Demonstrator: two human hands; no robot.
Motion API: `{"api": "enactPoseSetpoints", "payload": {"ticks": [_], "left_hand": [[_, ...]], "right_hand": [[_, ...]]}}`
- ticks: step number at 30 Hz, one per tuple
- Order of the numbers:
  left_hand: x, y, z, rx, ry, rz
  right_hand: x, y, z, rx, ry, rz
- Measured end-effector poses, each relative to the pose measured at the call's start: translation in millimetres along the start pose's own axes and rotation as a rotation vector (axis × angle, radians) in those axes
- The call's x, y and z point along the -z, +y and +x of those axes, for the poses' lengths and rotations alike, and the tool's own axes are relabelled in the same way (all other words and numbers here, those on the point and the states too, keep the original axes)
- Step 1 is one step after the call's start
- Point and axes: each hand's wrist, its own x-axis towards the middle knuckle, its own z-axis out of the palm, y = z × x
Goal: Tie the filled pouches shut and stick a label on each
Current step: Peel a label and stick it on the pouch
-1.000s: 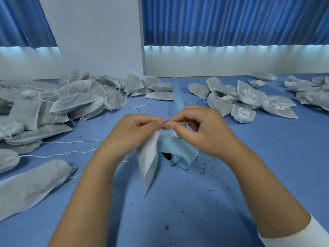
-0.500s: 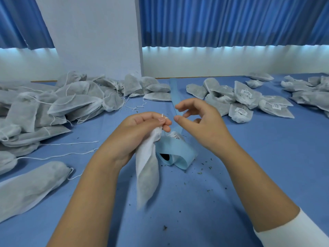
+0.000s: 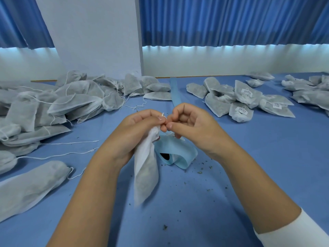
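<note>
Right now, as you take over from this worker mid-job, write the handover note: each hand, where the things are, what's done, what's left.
Left hand grips the pouch by its neck; the pouch hangs down.
Right hand pinches the drawstring at the neck.
Blue label roll lies on the table behind the pouch.
Done: labelled pouches, far right.
To do: finish this knot, label it, then the unlabelled pile on the left.

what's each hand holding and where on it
The left hand grips the filled pouch at its gathered neck; the right hand seems to pinch the drawstring above it.
</note>
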Motion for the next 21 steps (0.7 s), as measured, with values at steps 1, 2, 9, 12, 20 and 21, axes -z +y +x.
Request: {"api": "enactPoseSetpoints", "payload": {"ticks": [1,2,9,12,20,21], "left_hand": [[-0.4,-0.8,0.5,-0.010,0.019,0.019],[-0.8,-2.0,1.2,-0.023,0.061,0.050],[-5.2,-8.2,5.2,-0.028,0.243,0.287],[-5.5,-8.6,6.1,-0.025,0.246,0.300],[-4.6,-10.4,7.8,0.020,0.300,0.349],[-4.5,-10.3,7.5,0.022,0.295,0.351]], "right_hand": [[-0.2,-0.4,0.4,-0.009,0.007,-0.009],[-0.1,-0.6,1.0,-0.016,0.025,-0.013],[-0.4,2.8,3.5,0.002,0.118,0.006],[-2.0,6.1,2.2,0.028,0.110,0.016],[-7.1,3.9,-0.1,0.131,0.193,-0.292],[-7.5,4.0,-0.5,0.138,0.190,-0.319]]}}
